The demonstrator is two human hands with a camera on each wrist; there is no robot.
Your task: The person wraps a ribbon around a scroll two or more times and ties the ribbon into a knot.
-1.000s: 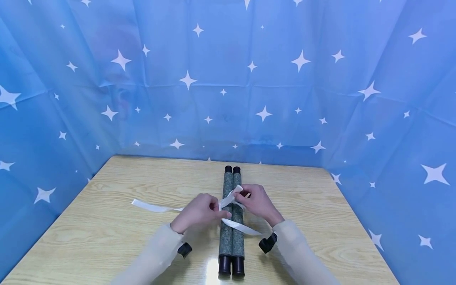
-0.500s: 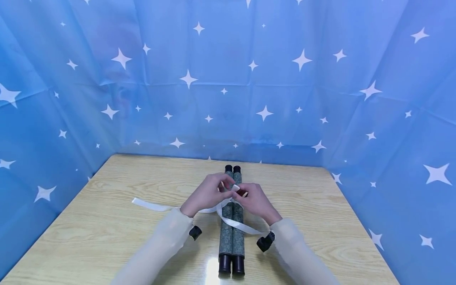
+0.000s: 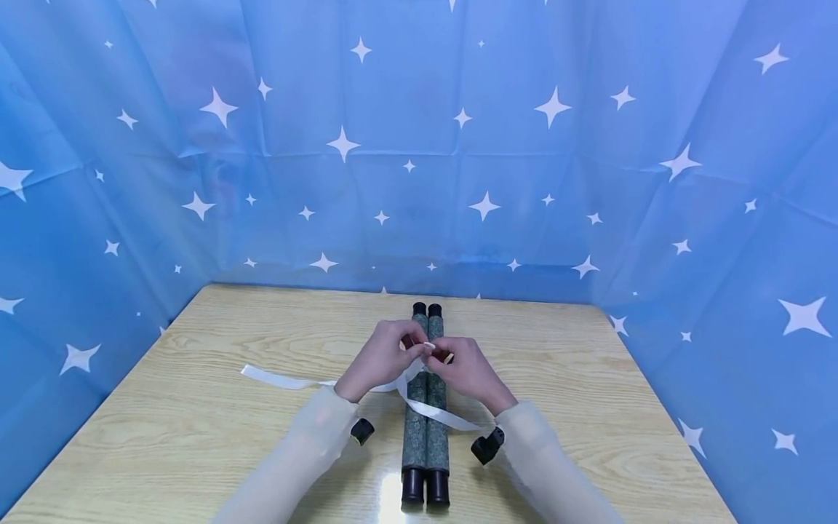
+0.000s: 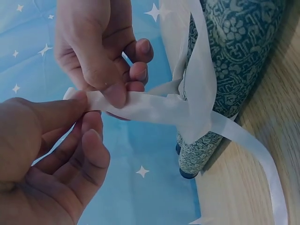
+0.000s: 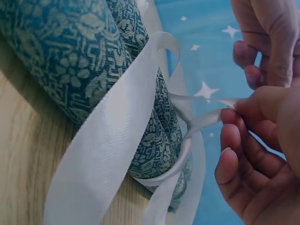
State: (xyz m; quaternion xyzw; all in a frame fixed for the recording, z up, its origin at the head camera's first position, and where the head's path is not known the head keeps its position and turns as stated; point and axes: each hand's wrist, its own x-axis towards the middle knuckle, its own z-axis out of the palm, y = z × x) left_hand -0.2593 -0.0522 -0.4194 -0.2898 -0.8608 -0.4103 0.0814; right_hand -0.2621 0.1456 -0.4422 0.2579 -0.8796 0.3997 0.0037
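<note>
Two rolls of a scroll (image 3: 414, 437) lie side by side on the table, pointing away from me. Their cloth is patterned blue-green and white, and dark knobs cap the ends. A white ribbon (image 3: 445, 417) goes round them and crosses over the top. Above the rolls, my left hand (image 3: 381, 356) pinches a raised part of this ribbon between thumb and fingers. Close beside it, my right hand (image 3: 468, 367) pinches the same part, its thumb lying on the ribbon (image 4: 150, 108) in the left wrist view. Fingers partly hide the crossing in the head view.
One ribbon tail (image 3: 275, 378) stretches left across the wooden table (image 3: 196, 437); another slants right over the rolls. A blue curtain (image 3: 419, 182) with white stars hangs behind and at both sides. Small black cameras (image 3: 487, 445) sit at the wrists.
My left hand has moved up and right from beside the rolls to meet my right hand, and now pinches the raised ribbon. My right hand has barely shifted.
</note>
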